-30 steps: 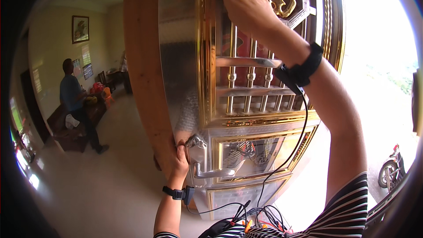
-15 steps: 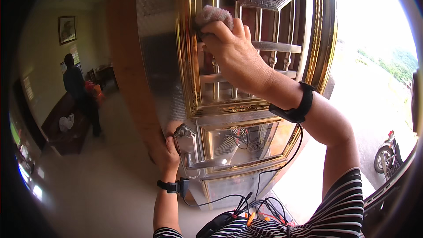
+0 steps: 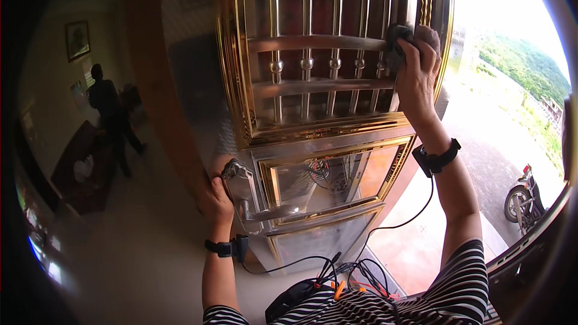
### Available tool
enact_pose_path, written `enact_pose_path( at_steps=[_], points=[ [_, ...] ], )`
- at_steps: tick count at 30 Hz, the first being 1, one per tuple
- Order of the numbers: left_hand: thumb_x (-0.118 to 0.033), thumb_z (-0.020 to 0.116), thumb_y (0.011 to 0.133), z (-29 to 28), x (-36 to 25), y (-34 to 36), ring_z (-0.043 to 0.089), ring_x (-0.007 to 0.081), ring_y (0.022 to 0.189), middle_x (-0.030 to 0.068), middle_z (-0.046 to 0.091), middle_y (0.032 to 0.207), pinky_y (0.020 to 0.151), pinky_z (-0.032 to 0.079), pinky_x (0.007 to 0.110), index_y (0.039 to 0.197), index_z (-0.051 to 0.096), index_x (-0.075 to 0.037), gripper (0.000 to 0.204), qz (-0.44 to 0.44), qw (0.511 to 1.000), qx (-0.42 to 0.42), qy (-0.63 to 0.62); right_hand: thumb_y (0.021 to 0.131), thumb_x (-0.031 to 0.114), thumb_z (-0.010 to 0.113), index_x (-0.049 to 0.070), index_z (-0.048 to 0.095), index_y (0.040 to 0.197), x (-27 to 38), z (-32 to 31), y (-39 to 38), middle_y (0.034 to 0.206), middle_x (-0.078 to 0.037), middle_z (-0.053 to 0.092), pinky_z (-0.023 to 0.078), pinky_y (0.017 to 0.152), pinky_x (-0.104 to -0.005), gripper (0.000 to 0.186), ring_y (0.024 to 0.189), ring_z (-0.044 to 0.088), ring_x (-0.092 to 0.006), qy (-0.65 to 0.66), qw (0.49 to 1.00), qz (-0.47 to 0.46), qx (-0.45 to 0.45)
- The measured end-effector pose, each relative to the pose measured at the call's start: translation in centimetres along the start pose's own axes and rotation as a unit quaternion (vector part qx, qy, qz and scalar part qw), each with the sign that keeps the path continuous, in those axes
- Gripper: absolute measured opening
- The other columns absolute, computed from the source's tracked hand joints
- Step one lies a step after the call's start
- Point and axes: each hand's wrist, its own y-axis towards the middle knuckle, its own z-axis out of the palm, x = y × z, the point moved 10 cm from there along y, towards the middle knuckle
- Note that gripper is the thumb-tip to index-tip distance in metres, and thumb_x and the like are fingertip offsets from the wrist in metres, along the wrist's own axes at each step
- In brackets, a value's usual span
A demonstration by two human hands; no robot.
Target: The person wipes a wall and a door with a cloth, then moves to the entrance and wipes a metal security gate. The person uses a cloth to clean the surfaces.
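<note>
A metal door (image 3: 238, 126) with gold trim stands in front of me, a grille of silver bars (image 3: 307, 39) set in its upper panel. My right hand (image 3: 416, 81) is closed round a bunched cloth (image 3: 399, 39), part dark and part pinkish grey. It presses the cloth to the right side of the grille, near the wavy gold strip. Lower left, my left hand (image 3: 218, 203) grips the door's edge beside the ornate lever handle (image 3: 268, 210); its fingers are partly hidden behind the edge.
Black cables (image 3: 361, 271) run from both wristbands to a pouch at my waist. Inside on the left, a person (image 3: 107, 108) stands by a dark wooden bench (image 3: 78, 174). Outside on the right, a motorcycle (image 3: 521, 201) is parked on the paving.
My right hand has carried the cloth from the grille's left side across to its right side. My left hand stays on the door's edge. The view has shifted, and the person indoors has changed stance.
</note>
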Motion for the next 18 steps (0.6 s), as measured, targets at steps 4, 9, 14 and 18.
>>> enact_pose_path(
  at_steps=[4, 9, 14, 18],
  points=[
    [-0.039, 0.041, 0.108, -0.3, -0.6, 0.2, 0.045, 0.0505, 0.128, 0.0314, 0.05, 0.14, 0.109, 0.035, 0.049, 0.14, 0.047, 0.008, 0.057, 0.015, 0.999, -0.009, 0.043, 0.087, -0.007, 0.059, 0.004, 0.053, 0.134, 2.4, -0.4, -0.8, 0.128, -0.021, 0.042, 0.038, 0.105, -0.0541, 0.049, 0.12, 0.044, -0.0441, 0.087, 0.995, 0.034, -0.033],
    [-0.041, 0.04, 0.108, -0.5, -1.6, 0.6, 0.047, 0.0515, 0.123, 0.0324, 0.051, 0.136, 0.106, 0.037, 0.05, 0.138, 0.049, 0.007, 0.058, 0.049, 0.997, -0.018, 0.065, 0.085, 0.001, 0.062, 0.002, 0.061, 0.128, 12.3, 1.0, -1.1, 0.126, -0.018, 0.045, 0.043, 0.096, -0.0471, 0.043, 0.106, 0.047, -0.0386, 0.113, 0.991, -0.075, 0.015],
    [-0.04, 0.038, 0.109, -0.2, -0.2, 0.1, 0.045, 0.047, 0.128, 0.0305, 0.045, 0.143, 0.108, 0.038, 0.047, 0.142, 0.042, 0.008, 0.059, 0.028, 0.997, 0.018, 0.07, 0.087, 0.009, 0.06, 0.003, 0.062, 0.127, 20.0, 0.8, 0.2, 0.124, -0.015, 0.048, 0.043, 0.088, -0.0426, 0.04, 0.102, 0.048, -0.0343, 0.277, 0.949, -0.142, 0.051],
    [-0.028, 0.041, 0.111, 0.5, 1.9, -0.7, 0.041, 0.0361, 0.139, 0.0255, 0.031, 0.159, 0.111, 0.039, 0.039, 0.154, 0.029, 0.007, 0.057, 0.005, 0.997, 0.071, 0.04, 0.088, 0.012, 0.059, 0.001, 0.061, 0.12, 21.9, 0.5, 2.2, 0.121, -0.017, 0.05, 0.043, 0.084, -0.0427, 0.033, 0.101, 0.049, -0.0324, 0.273, 0.957, -0.099, 0.026]
  ],
)
